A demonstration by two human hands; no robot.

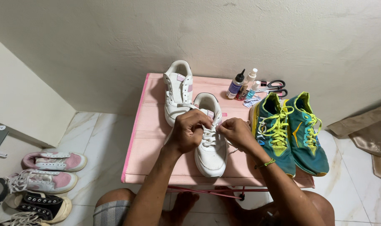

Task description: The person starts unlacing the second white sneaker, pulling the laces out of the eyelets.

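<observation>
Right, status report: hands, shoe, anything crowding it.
Left hand and right hand both pinching laces on the near white sneaker. Second white sneaker touching behind, teal running shoes close right. Nothing blocking.

Two white sneakers (194, 121) sit on the pink table (150, 125), and two teal running shoes (291, 132) with yellow laces lie beside them. Three small bottles (242, 86) stand at the back, perhaps a fourth hidden, next to one pair of scissors (274, 88). Four more shoes (44, 188) lie on the floor at left.
</observation>
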